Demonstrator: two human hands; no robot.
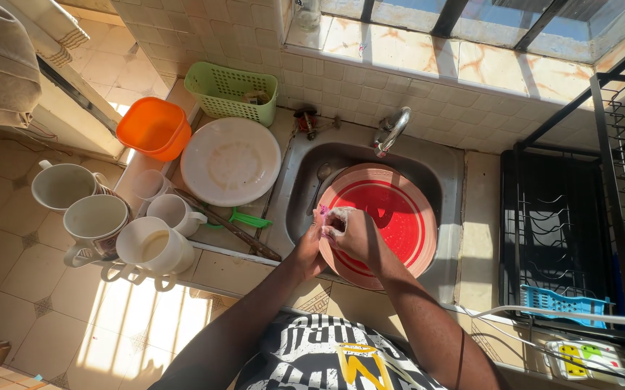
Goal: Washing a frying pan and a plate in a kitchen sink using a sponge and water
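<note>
A round red plastic basin (392,217) sits in the steel sink (442,180), under the tap (390,131). Over its near left rim my two hands are pressed together. My right hand (350,232) is soapy and closed around something small and pale that I cannot make out. My left hand (311,244) cups against it from the left. A spoon (320,180) lies in the sink beside the basin.
Left of the sink stand several white mugs (157,242), a white round lid (231,160), an orange tub (155,128) and a green basket (231,92). A black dish rack (565,231) stands on the right, with a power strip (588,359) near it.
</note>
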